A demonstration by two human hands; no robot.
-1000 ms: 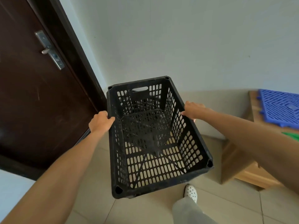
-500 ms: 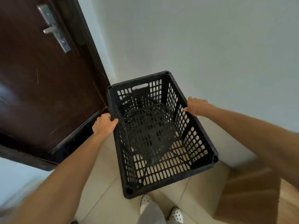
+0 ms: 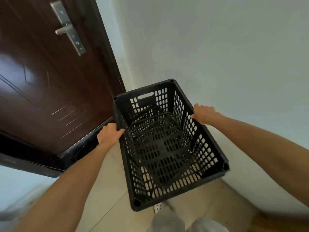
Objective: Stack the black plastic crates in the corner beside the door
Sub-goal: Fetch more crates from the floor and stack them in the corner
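Note:
A black plastic crate (image 3: pixel 167 148) with slotted walls hangs in the air in front of me, open side up and empty. My left hand (image 3: pixel 108 133) grips its left long rim and my right hand (image 3: pixel 203 112) grips the right long rim. Its far end with a handle slot points toward the corner between the dark brown door (image 3: pixel 50 89) and the pale wall (image 3: pixel 217 56). Through the slots, the tiled floor (image 3: pixel 108 190) shows below. No other crate is visible.
The door has a metal lever handle (image 3: pixel 65 30) and a dark threshold along the floor. The wall runs close along the crate's right side. My legs and a white shoe (image 3: pixel 158 206) show below the crate. A wooden edge (image 3: pixel 284 220) sits at the bottom right.
My view has swung left and down toward the door corner. The crate, held in both hands, has moved nearer the corner and wall; the wooden bench and blue mat have left the view.

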